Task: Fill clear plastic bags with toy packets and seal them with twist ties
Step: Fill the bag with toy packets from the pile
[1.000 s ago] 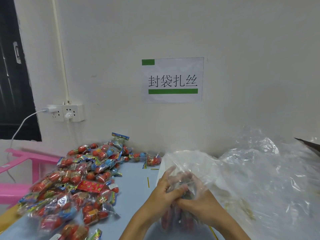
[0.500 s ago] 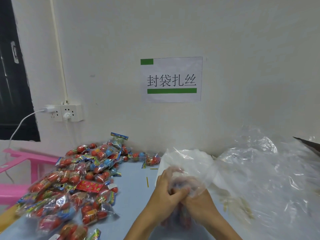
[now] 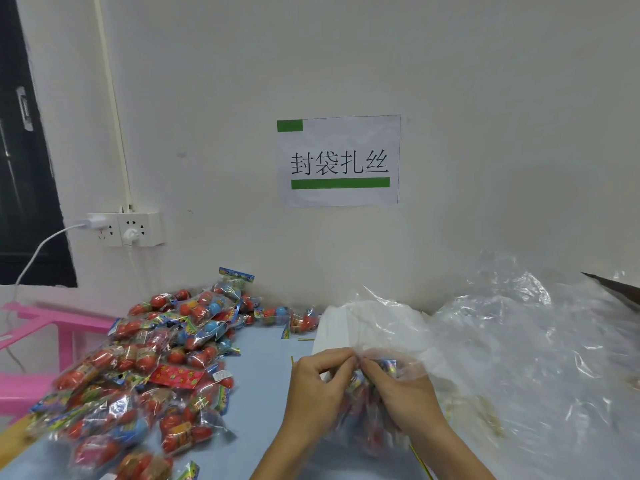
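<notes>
The clear bag [image 3: 370, 410], packed with toy packets, sits low on the table [image 3: 263, 358] between both hands. Left hand [image 3: 317, 386] and right hand [image 3: 403, 393] pinch its gathered neck with curled fingers, likely bunching it for a twist tie [image 3: 420, 460].

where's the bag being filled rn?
Head view, lower centre-right: the clear bag with toy packets inside is gripped at its neck by the left hand and right hand, just right of the loose packet pile.

Both hands [image 3: 363, 393] pinch the filled clear bag's [image 3: 367, 427] gathered neck.
</notes>
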